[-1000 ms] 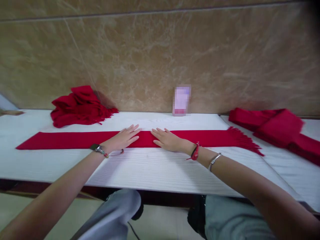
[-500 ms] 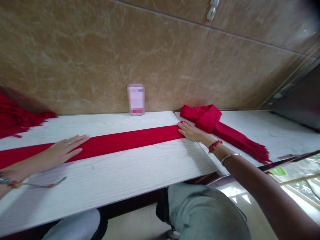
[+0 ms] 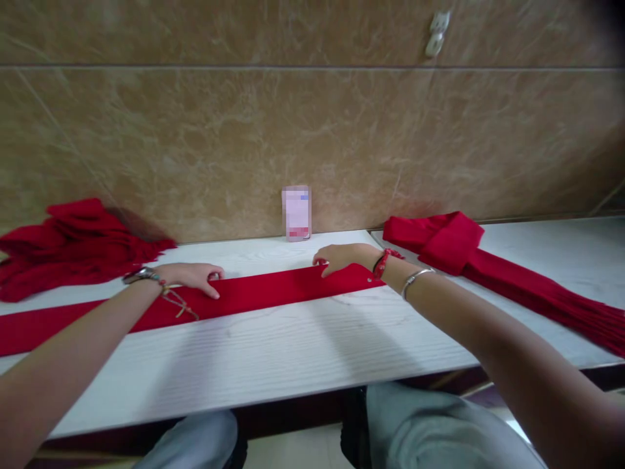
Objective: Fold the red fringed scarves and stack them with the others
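Wall (image 3: 244, 143): brown, marbled, crossed by a pale horizontal joint. Tabletop (image 3: 273, 352): white, wood-grained, set against the wall; a seam was seen toward the right. Trousered legs (image 3: 439, 423): grey, partly seen below the near edge. Long red strip (image 3: 263, 291): cloth, laid flat along the tabletop, slightly slanted, its left end cut off by the view. Folded red scarf (image 3: 452, 244): placed at the right, crossed over itself, its tail extended toward the near edge. Crumpled red cloth (image 3: 73, 251): heaped at the left, behind the strip. Right hand (image 3: 344, 256): half-closed, fingers bent at the strip's far edge; whether cloth was pinched could not be told. Left hand (image 3: 193, 277): likewise half-curled, thumb over the strip; its grip could not be told. Blurred card-like object (image 3: 297, 215): pale, stood upright by the wall. White fitting (image 3: 438, 34): mounted high on the wall. Wrist pieces: silver bangle (image 3: 414, 281) and red bracelet (image 3: 385, 262), worn on the right.
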Motion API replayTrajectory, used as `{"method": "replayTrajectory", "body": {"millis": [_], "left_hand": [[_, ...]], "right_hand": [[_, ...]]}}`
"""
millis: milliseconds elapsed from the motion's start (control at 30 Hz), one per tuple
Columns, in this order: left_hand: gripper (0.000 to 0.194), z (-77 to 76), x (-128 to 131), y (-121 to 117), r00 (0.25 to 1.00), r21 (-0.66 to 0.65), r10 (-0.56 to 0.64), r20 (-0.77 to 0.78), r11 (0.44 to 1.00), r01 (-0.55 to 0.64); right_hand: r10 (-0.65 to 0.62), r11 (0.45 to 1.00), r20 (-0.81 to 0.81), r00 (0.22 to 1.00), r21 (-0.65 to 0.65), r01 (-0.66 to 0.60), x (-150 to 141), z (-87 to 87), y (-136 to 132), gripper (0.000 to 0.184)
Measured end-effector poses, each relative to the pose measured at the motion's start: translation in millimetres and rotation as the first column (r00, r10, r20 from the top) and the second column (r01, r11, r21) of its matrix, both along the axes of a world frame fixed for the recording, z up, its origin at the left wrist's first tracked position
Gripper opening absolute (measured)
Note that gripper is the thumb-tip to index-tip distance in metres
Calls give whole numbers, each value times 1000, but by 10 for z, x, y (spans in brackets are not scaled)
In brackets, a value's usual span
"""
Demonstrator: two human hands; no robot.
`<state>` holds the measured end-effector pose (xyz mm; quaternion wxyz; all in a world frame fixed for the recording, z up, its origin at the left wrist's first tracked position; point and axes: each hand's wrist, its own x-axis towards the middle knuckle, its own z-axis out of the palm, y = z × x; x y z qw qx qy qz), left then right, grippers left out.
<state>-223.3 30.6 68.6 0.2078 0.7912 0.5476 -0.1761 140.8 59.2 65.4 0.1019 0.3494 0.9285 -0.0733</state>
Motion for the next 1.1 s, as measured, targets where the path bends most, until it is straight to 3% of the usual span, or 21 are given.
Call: {"method": "replayTrajectory", "body": {"millis": [200,600,733,900,967,1100], "left_hand": [[40,43,-25,51,1000,-25,-1,26,1000,2],[35,-30,-163,24,997,3,-36,65,999,36],[34,-60,-100,-16,994,84,-47,96,996,39],[28,-40,-33,-69,996,138,-72,57,988,64],[28,57,-31,-58,995,186,-75,72,981,60],[32,329,9,6,991,422,-31,134,906,-29]], "right_hand": [[-88,984,114,990,-144,104,1,-60,205,51],[-138,980,174,975,-115,160,-94,-54,186,57],[-106,982,221,970,-130,137,-175,9,144,45],[-57,976,132,990,-202,83,-169,221,28,34],[-71,986,105,992,-142,85,-125,368,16,32],[-181,967,-14,983,181,181,-73,676,-23,30]]}}
